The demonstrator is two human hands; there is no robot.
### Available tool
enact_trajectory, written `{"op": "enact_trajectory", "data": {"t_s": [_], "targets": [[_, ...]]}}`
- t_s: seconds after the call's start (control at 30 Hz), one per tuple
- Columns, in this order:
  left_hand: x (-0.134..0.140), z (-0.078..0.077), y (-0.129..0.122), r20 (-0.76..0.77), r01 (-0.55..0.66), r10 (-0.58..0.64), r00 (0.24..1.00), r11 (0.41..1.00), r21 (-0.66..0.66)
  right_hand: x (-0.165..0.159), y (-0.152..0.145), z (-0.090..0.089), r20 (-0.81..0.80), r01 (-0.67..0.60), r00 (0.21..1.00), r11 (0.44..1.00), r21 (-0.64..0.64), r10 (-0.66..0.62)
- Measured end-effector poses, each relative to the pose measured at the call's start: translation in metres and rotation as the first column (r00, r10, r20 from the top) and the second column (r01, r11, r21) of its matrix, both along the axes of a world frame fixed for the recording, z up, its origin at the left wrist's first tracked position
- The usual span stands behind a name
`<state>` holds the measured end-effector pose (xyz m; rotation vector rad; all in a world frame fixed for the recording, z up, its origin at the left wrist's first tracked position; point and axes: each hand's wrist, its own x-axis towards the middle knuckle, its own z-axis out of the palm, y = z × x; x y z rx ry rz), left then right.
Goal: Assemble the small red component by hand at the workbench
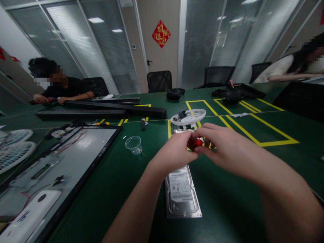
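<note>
Both my hands meet above the table, fingers pinched around a small red-and-black object [197, 144]. Its kind cannot be made out, since the fingers cover most of it. My left hand [177, 148] is closed on its left side, and my right hand [219, 140] grips it from the right. Below them a silver hard drive [182, 192] lies flat, label up, its far end hidden by my left hand. Just beyond the hands, another silver metal piece [180, 131] shows partly. Left of my hands stands a clear plastic cup [134, 145] with small bits inside.
A white basket [201, 116] holding dark parts lies beyond my hands. At left is an opened display panel [93, 138] with a white box [43, 206] on it. Long black bars [149, 109] lie farther back. One person [68, 87] sits far left, another [283, 69] far right.
</note>
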<state>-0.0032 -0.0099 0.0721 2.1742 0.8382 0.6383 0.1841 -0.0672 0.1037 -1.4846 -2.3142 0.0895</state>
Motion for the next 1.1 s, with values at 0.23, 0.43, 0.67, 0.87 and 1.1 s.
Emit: {"op": "enact_trajectory", "data": {"t_s": [0.23, 0.43, 0.67, 0.87, 1.1], "targets": [[0.0008, -0.0008, 0.0004, 0.014, -0.012, 0.011, 1.0, 1.0, 0.023, -0.0005, 0.0024, -0.0013, -0.001, 0.0, 1.0, 1.0, -0.012, 0.0], [0.0005, 0.0011, -0.0007, 0.0, 0.007, -0.007, 1.0, 1.0, 0.014, -0.001, 0.0009, -0.0003, 0.027, 0.052, 0.998, 0.998, -0.026, -0.051], [0.0009, 0.0015, -0.0022, 0.003, -0.029, 0.029, 1.0, 1.0, 0.01, 0.0, 0.0009, 0.0001, -0.025, -0.047, 0.999, 0.999, 0.0, 0.047], [0.0019, -0.0003, -0.0015, 0.016, -0.007, 0.007, 1.0, 1.0, -0.018, 0.0006, 0.0015, -0.0027, -0.003, 0.07, 0.998, 0.997, -0.021, -0.07], [0.0005, -0.0019, -0.0011, -0.001, -0.013, 0.013, 1.0, 1.0, 0.009, -0.0003, 0.0005, 0.0002, -0.039, -0.064, 0.997, 0.998, -0.007, 0.064]]}}
